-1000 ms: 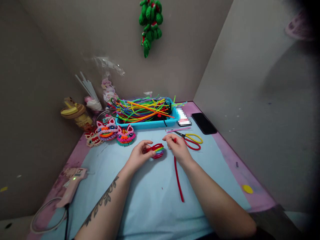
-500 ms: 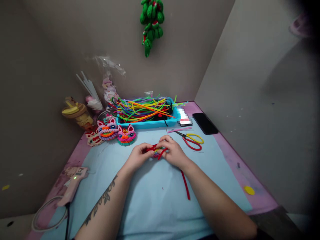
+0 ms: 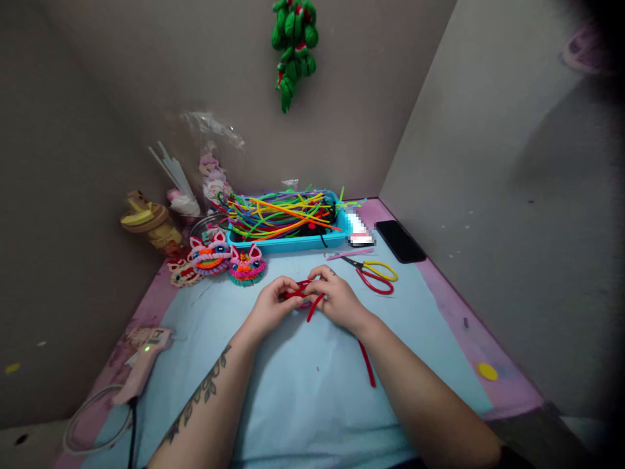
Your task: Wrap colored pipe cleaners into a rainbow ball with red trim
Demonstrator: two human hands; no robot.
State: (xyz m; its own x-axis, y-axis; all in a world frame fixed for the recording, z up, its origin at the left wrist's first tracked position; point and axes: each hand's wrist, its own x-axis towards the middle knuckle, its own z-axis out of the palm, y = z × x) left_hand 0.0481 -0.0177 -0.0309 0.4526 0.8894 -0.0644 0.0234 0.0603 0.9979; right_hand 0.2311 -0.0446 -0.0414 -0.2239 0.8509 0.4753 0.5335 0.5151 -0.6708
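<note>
Between my two hands, over the middle of the blue cloth [image 3: 312,397], is a small piece of bent red pipe cleaners [image 3: 303,285] with some pink below. My left hand [image 3: 276,301] pinches its left side with thumb and fingers. My right hand [image 3: 336,296] grips the right side, and a short red end sticks out below its fingers. Another long red pipe cleaner end [image 3: 367,365] hangs down from under my right wrist. Most of the piece is hidden by my fingers. Scissors [image 3: 368,272] with one yellow and one red handle lie open to the right.
A blue tray [image 3: 288,245] full of colourful pipe cleaners stands at the back. Several lion-like heads [image 3: 247,266] sit left of it. A black phone [image 3: 400,241] lies at right, a pink glue gun [image 3: 146,365] with its cord at left. A yellow disc [image 3: 487,372] lies near the right edge.
The short red end has swung slightly lower and the long one has shifted a little to the right. Both hands keep their hold, with small finger movements.
</note>
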